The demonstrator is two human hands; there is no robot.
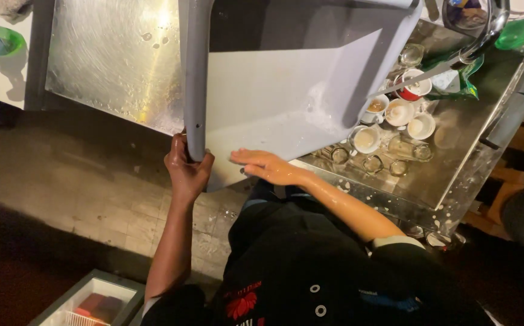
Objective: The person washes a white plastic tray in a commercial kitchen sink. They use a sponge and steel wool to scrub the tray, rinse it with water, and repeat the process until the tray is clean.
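The large grey plastic tub [286, 90] is tilted and wet, left hand [186, 169] clenched on its rim, right hand [265, 164] spread flat inside.

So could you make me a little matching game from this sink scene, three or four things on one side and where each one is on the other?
Things:
1. left hand
2. right hand
3. cups
4. tap

Places:
A. lying flat on the grey tub's inner face
B. clustered in the steel sink beside the tub
C. gripping the tub's rim
D. arching over the sink at the upper right

Pairs: 1-C, 2-A, 3-B, 4-D
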